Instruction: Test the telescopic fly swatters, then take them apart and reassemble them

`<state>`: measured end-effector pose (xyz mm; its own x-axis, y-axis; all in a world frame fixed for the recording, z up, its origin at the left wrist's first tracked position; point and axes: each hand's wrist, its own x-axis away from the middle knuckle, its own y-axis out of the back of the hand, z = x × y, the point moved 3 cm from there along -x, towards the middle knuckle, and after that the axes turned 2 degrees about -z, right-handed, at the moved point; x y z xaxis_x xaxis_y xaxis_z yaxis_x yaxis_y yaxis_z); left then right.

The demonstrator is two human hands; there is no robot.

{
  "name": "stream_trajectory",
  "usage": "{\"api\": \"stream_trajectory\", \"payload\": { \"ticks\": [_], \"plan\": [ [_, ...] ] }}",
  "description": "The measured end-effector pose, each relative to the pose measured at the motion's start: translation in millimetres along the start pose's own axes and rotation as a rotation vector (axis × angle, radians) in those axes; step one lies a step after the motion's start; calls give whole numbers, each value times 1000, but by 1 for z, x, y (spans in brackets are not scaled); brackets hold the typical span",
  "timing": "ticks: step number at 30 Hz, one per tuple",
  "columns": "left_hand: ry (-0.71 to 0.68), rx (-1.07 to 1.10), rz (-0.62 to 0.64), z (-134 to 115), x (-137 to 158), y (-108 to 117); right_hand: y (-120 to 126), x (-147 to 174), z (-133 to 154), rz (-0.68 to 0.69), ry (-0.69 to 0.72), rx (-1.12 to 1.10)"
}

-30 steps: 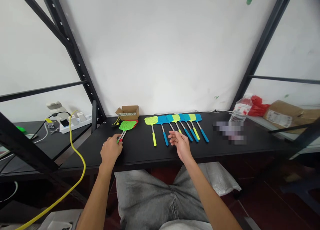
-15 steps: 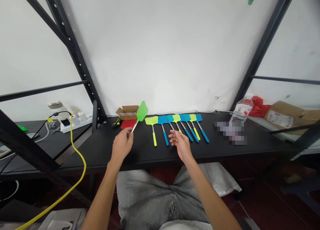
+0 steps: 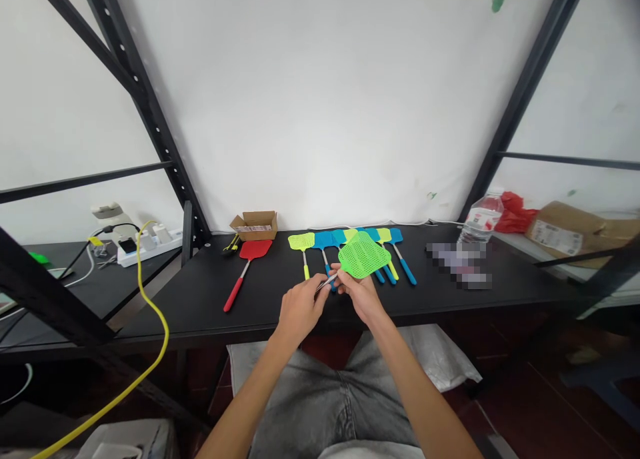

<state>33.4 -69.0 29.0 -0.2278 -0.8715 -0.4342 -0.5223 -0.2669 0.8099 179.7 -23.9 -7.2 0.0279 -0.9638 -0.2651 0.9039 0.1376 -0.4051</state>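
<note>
We hold the green swatter (image 3: 365, 256) above the desk (image 3: 200, 299), our left hand (image 3: 299, 307) pinching its shaft, our right hand (image 3: 364, 299) its neck; our left hand hides the handle. The swatter's head partly covers blue and yellow swatters (image 3: 325, 240); a pixelated patch (image 3: 463, 266) masks something near the bottle (image 3: 481, 219)

Head camera faces forward, down onto black tabletop (image 3: 190, 299).

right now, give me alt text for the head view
A person's left hand and right hand hold a green fly swatter over a black table. A red swatter lies to the left near an open cardboard box; a row of yellow and blue swatters lies beyond the hands.
</note>
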Motion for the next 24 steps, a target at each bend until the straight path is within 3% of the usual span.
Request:
{"api": "stream_trajectory", "payload": {
  "ticks": [7, 12, 18, 24],
  "plan": [
    [29, -169, 72, 1, 1, -4, 2, -2, -5, -70, 35, -13],
    [16, -128, 104, 1, -1, 5, 3, -3, -5, -81, 25, -43],
    [-5, 177, 222, 5, -7, 11, 3, -2, -5, -81, 27, -56],
    [121, 687, 512, 16, -4, -2, 4, -2, -3, -82, 26, -93]
  ]
}}
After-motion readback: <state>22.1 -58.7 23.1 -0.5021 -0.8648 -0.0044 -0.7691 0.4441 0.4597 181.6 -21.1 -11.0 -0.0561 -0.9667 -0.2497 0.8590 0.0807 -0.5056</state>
